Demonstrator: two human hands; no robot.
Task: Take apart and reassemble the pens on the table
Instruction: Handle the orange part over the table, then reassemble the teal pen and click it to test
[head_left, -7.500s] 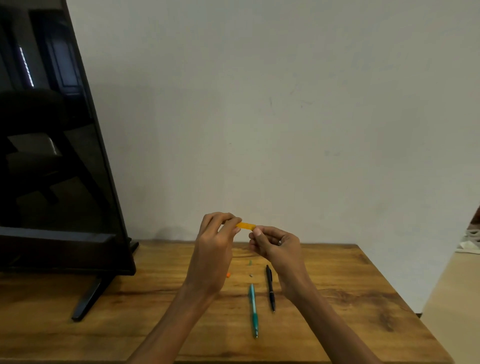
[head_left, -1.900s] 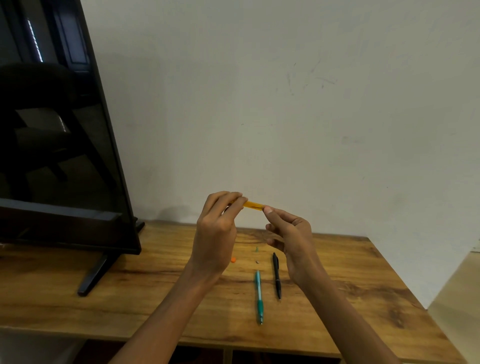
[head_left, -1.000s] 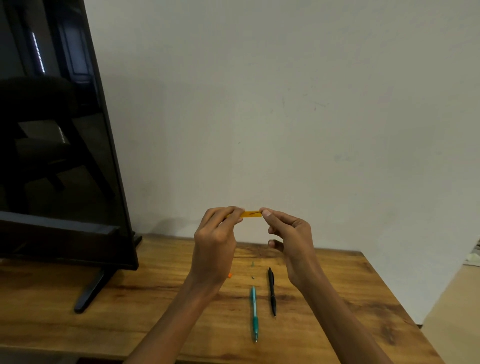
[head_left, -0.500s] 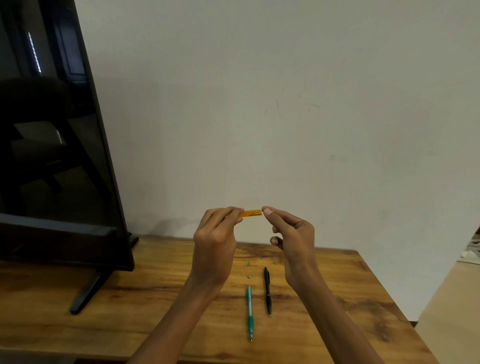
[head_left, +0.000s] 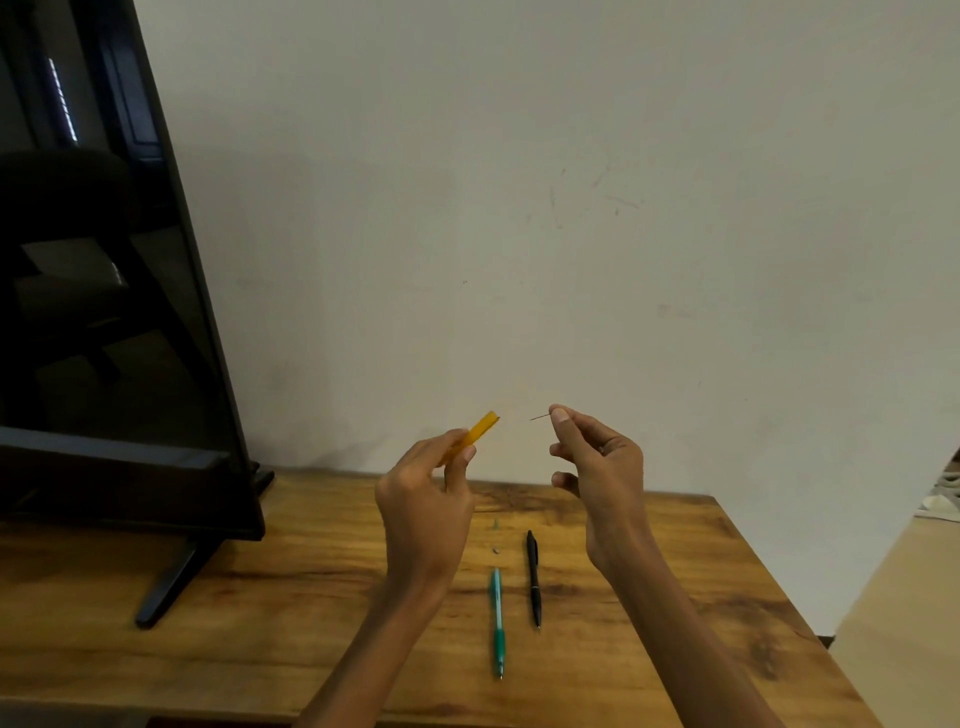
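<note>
- Left hand (head_left: 423, 512) pinches the orange pen barrel (head_left: 475, 435); its free end points toward 1 o'clock.
- Right hand (head_left: 597, 467) pinches a thin dark refill (head_left: 540, 417), apart from the barrel's open end.
- Green pen (head_left: 497, 621) and black pen (head_left: 533, 577) lie side by side on the wooden table (head_left: 260, 623), at 6 o'clock of the hands.
- Monitor (head_left: 104, 312) stands at 9 o'clock.

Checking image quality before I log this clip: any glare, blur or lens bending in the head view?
Head view: the dark screen mirrors a chair and a bright strip, no washout. Its edge leans, from the wide lens. The thin piece at the right hand is barely resolved. The green pen and black pen look sharp.
</note>
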